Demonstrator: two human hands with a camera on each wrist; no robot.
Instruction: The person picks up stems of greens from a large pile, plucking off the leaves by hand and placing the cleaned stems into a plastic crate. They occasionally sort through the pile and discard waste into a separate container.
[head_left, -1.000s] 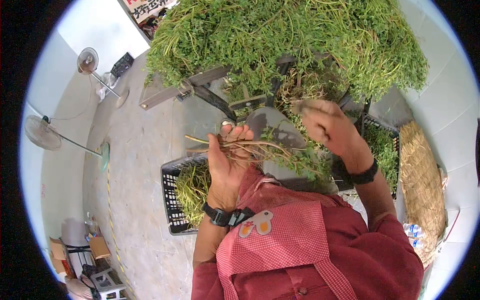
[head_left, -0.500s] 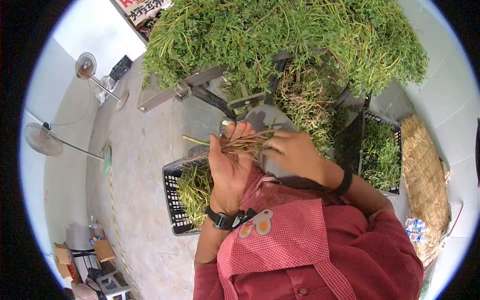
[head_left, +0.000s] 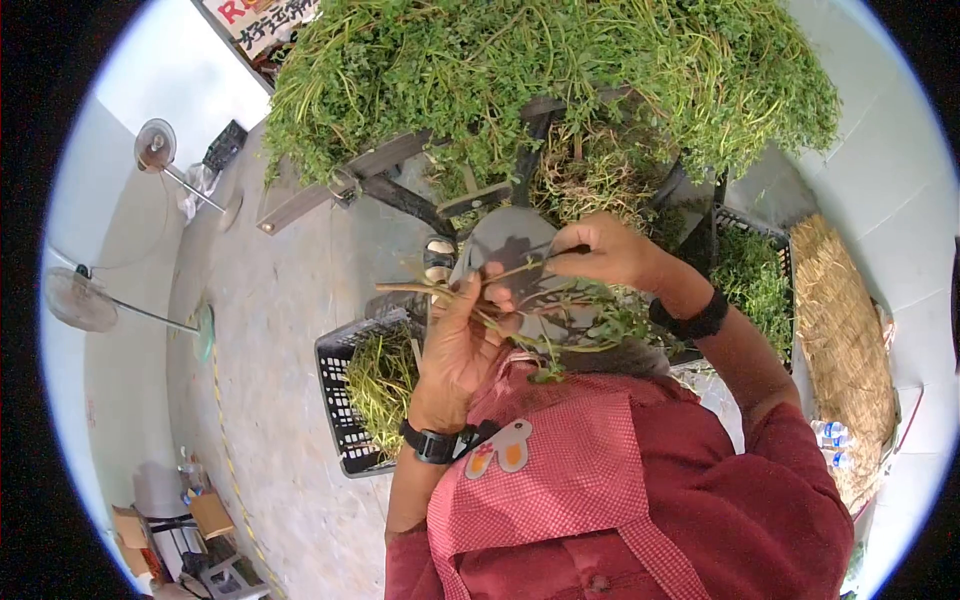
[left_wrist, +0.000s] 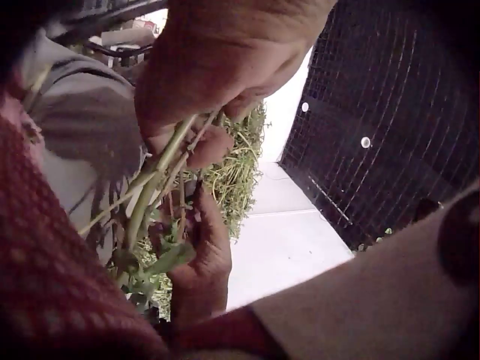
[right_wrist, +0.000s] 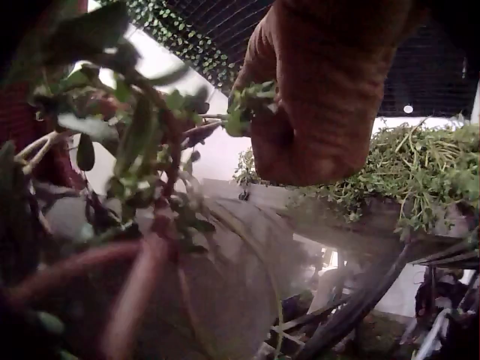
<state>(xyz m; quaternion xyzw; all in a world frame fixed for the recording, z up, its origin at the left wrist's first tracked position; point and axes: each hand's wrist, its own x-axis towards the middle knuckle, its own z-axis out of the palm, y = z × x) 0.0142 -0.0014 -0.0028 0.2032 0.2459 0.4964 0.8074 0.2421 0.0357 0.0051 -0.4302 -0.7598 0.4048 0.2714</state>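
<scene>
My left hand [head_left: 462, 350] grips several leafy green stems [head_left: 608, 325] between thumb and fingers, over my lap. Their cut ends stick out to the left, and the leaves hang to the right. In the left wrist view the stems [left_wrist: 154, 184] run down from under the thumb. To the right, my right hand [head_left: 608, 255] pinches the tip of one thin stem that stretches across from the left hand. The right wrist view shows a small leafy sprig [right_wrist: 251, 105] at these fingertips, with blurred leaves close to the camera.
A big heap of greens [head_left: 560, 80] covers the table ahead. Black crates with plant pieces stand at left [head_left: 335, 400] and right [head_left: 785, 290]. More plant waste [head_left: 590, 185] lies under the table. A straw roll [head_left: 845, 340] is at right, standing fans [head_left: 80, 298] at left.
The right hand came in from the upper right to the stems beside the left hand, then drew back slightly, now pinching a stem tip. The left hand has kept its hold, its fingers curling more.
</scene>
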